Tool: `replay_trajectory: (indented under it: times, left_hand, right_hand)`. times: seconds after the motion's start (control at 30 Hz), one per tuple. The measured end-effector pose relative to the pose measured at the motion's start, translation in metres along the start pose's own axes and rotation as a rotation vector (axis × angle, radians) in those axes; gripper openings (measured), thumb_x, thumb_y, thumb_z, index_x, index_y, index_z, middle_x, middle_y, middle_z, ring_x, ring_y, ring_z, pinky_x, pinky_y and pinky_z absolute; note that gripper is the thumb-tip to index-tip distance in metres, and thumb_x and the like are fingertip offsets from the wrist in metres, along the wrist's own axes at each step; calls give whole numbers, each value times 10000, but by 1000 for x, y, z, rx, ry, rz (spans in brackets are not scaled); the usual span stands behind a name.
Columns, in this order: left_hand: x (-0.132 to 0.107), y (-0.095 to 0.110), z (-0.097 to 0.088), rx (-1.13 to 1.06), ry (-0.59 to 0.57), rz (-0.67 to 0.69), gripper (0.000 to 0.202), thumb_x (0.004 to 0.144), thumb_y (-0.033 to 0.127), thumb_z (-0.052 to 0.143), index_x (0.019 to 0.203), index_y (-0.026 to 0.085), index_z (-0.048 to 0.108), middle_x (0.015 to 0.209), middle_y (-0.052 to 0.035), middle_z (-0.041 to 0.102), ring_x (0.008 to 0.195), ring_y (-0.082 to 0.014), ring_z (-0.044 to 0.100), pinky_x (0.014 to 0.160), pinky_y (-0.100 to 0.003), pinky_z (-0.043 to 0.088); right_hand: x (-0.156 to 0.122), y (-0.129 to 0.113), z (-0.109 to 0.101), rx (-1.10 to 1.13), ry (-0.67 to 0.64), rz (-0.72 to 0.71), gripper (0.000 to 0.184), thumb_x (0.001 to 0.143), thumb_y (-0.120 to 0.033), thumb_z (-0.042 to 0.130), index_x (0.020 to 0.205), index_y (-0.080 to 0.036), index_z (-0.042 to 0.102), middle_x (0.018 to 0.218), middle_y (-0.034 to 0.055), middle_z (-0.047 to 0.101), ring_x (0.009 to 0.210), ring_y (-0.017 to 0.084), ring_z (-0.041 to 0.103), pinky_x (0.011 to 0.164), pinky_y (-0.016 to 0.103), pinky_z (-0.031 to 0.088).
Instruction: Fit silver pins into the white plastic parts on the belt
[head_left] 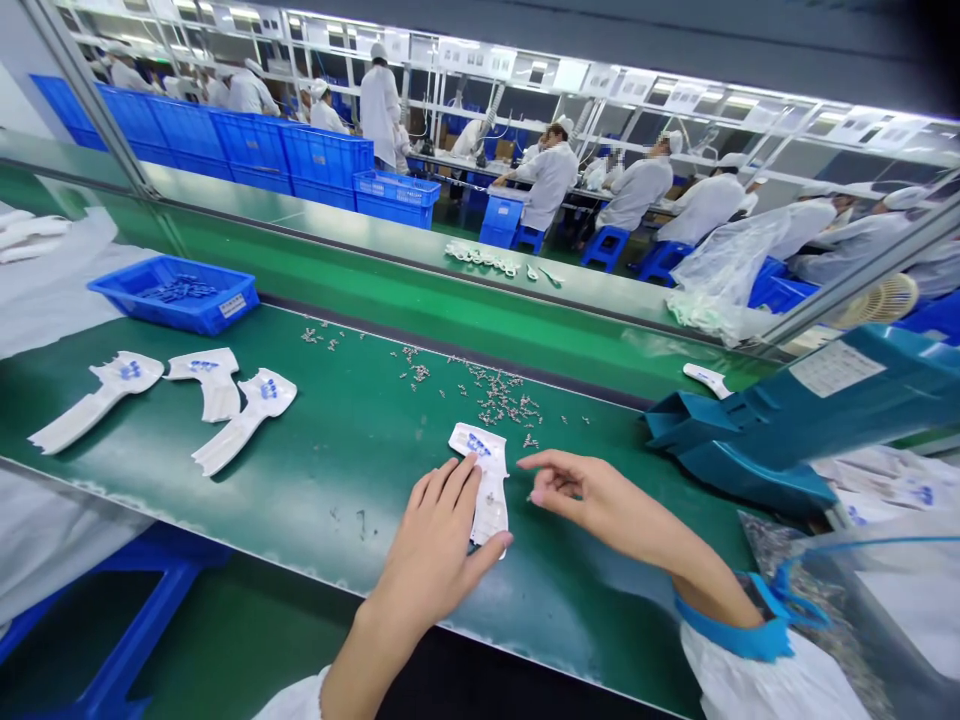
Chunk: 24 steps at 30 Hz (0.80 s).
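A white plastic handle shell (491, 487) with blue pieces at its wide end lies on the green work surface. My left hand (439, 540) holds it down, fingers along its left side and thumb at its lower end. Just right of the shell hovers my right hand (592, 492), index finger stretched out and a gap between it and the thumb. Its other fingers curl inward, and a tiny dark bit shows by the thumb tip; what they hold is hidden. Small metal screws (506, 398) are scattered beyond the shell.
To the left lie similar white shells (251, 415) and a blue tray (180, 300) of blue parts. A teal bin (765, 430) stands at right, near another white shell (706, 379). Across the green belt (360, 285), people in white sit at benches.
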<state>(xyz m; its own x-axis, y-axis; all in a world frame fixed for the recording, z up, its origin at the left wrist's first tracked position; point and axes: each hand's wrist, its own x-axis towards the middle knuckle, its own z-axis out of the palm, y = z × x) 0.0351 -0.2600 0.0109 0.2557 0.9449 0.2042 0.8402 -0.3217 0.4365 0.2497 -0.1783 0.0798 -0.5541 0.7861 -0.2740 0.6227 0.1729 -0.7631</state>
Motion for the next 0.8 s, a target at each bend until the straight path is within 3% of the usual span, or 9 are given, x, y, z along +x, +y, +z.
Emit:
replay_trajectory:
  times: [0.1, 0.2, 0.37, 0.63, 0.8]
  left_hand:
    - [0, 1, 0, -11, -8, 0, 677, 947, 530, 526, 1484, 154, 358, 1558, -143, 384, 1403, -335, 388, 1117, -522, 355]
    - [0, 1, -2, -32, -12, -3, 693, 940, 520, 542, 1499, 165, 338, 1550, -130, 400, 1403, -330, 389, 1127, -518, 346]
    - [0, 3, -5, -60, -9, -9, 709, 931, 523, 560, 1501, 166, 335, 1541, -130, 415, 1405, -323, 394, 1129, -519, 352]
    - [1, 5, -8, -62, -23, -9, 726, 917, 512, 589, 1488, 132, 351, 1530, -146, 426, 1397, -326, 403, 1137, -505, 351]
    - [0, 5, -7, -66, -3, -8, 731, 915, 516, 592, 1491, 145, 340, 1542, -132, 413, 1400, -315, 402, 1138, -502, 353]
  right_hand:
    - [13, -18, 8, -71, -155, -123, 373, 934, -301, 544, 1298, -220, 524, 881, 11, 687, 761, 172, 625, 707, 286, 481]
    - [25, -27, 10, -239, -238, -168, 304, 925, -252, 549, 1226, -213, 542, 838, 5, 683, 744, 178, 607, 668, 285, 430]
    - [38, -35, 6, -460, -271, -134, 268, 908, -221, 551, 1176, -220, 548, 836, 18, 681, 809, 211, 589, 672, 291, 385]
    - [46, -50, 10, -556, -300, -61, 262, 875, -158, 576, 1132, -203, 550, 875, 37, 679, 796, 204, 602, 637, 273, 368]
    - [47, -47, 14, -580, -285, -20, 229, 880, -180, 584, 1106, -189, 546, 892, 47, 670, 787, 209, 593, 625, 284, 365]
